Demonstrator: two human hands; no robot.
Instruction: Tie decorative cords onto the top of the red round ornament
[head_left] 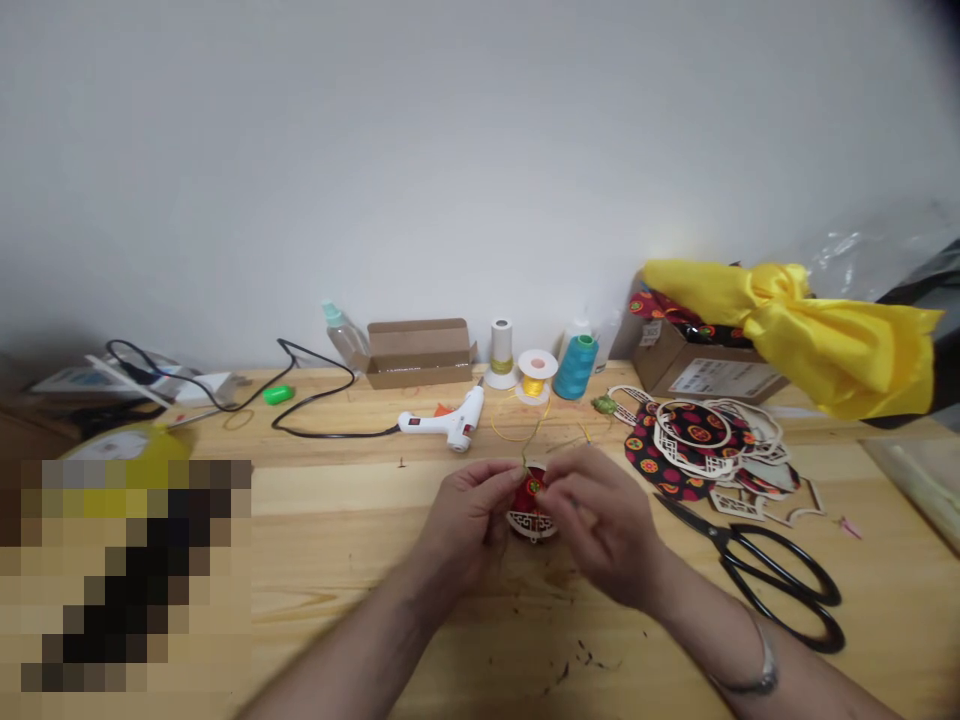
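Observation:
A small round ornament (532, 522) shows red patterned fabric on its upper part and a pale wooden lattice on its lower part. My left hand (474, 512) is closed on its left edge, with thumb and finger at the top. A thin yellow-green cord (527, 455) rises from the ornament's top between both hands. At the ornament's upper right, my right hand (600, 520) is closed in a pinch. I cannot make out what lies between its fingertips. A bracelet (766, 668) circles the right wrist.
Black scissors (720, 540) lie right of my hands, below a pile of lattice frames and patterned fabric (664, 455). Behind are a white glue gun (450, 425), a yellow thread spool (534, 382), a teal thread cone (576, 368) and an open cardboard box (420, 365).

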